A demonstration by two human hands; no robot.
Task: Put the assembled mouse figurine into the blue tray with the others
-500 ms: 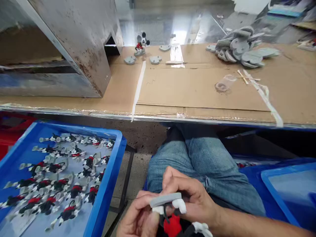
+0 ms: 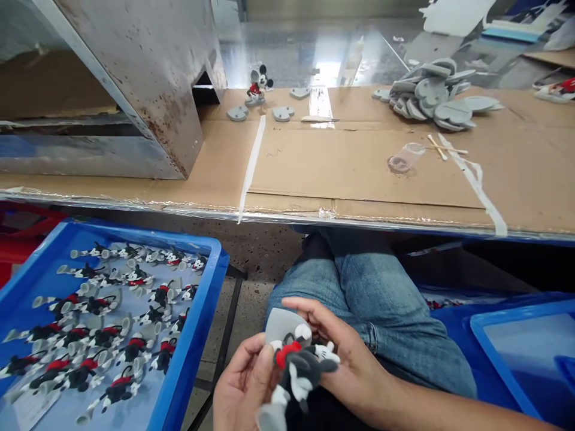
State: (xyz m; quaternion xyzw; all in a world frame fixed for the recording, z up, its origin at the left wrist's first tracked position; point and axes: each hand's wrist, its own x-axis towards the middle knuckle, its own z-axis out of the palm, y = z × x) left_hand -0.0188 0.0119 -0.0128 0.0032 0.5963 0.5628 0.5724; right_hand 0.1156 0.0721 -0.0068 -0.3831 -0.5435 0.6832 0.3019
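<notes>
Over the lap, the mouse figure (image 2: 297, 366) has swung from base-up to lying sideways — left hand (image 2: 245, 392) and right hand (image 2: 345, 365) both pinching it, grey base (image 2: 281, 326) now facing the bench.

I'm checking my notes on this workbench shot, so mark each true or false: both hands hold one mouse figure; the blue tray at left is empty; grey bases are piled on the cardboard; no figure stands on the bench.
1. Both hands hold one mouse figure. True: the left hand and right hand grip the figure.
2. The blue tray is empty. False: the tray holds many figures.
3. Grey bases are piled on the cardboard. True: pile of bases.
4. No figure stands on the bench. False: a standing figure is there.
</notes>
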